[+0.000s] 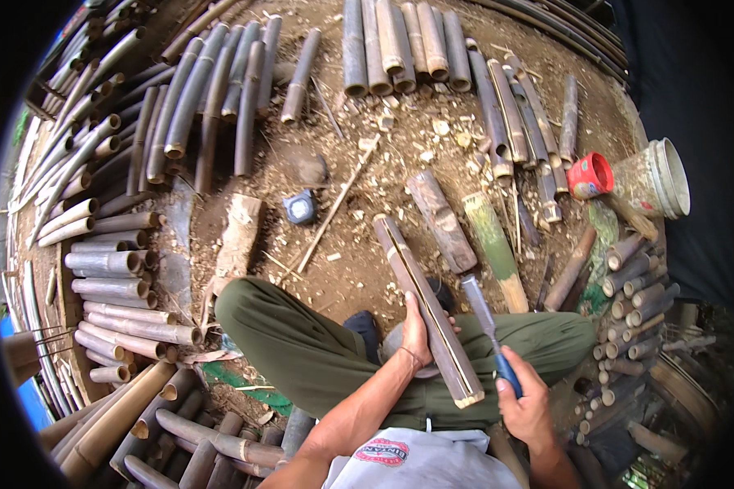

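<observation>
Across my lap slants a brown bamboo tube [447,350] with a long slit along its upper side. My left hand [417,330] is closed around its middle, with fingertips showing on the far side. In my right hand [526,399] is a chisel [481,306], gripped by its blue handle. Its flat metal blade points up and away, apart from the tube and just right of it. Beyond the blade tip lies a notched wooden block [442,222]. A green bamboo piece [494,244] with a pale lower end is to the block's right.
A tape measure [300,207] and a thin stick [339,204] lie on the chip-strewn dirt ahead. Cut bamboo tubes [196,98] are stacked at left, ahead and right. A white bucket [656,179] and a red container [590,175] sit at right.
</observation>
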{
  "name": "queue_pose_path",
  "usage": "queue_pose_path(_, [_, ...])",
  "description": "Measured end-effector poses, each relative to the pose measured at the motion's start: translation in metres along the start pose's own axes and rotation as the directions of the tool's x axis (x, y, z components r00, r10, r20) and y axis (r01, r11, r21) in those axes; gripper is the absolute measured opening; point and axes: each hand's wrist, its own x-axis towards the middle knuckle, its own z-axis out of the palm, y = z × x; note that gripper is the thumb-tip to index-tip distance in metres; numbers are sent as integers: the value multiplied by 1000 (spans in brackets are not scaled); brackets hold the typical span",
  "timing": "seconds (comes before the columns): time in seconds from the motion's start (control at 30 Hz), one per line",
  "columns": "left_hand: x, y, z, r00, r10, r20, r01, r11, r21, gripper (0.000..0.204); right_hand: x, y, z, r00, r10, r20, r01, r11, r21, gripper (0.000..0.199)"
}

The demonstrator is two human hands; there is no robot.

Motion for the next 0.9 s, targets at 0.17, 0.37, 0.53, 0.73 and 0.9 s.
queue_pose_path(0.17, [17, -18, -3, 975, 135, -174, -123, 989, 79, 68, -15, 5, 12, 995, 64, 77, -52, 987, -151, 42])
queue_pose_path(0.37, [31, -33, -7, 936, 297, -189, -266, 948, 175, 63, -31, 21, 16, 976, 195, 92, -187, 978, -88, 38])
queue_pose_path(0.53, [38, -42, -10, 920, 346, -187, -303, 927, 223, 72, -43, 22, 8, 938, 310, 153, -300, 950, -90, 38])
queue_pose_path(0.73, [36, -41, -8, 923, 337, -186, -295, 930, 219, 68, -35, 30, 16, 973, 204, 109, -189, 972, -138, 37])
queue_pose_path(0.9, [40, -42, -6, 918, 348, -190, -299, 922, 246, 68, -29, 52, 22, 983, 165, 86, -155, 982, -107, 37])
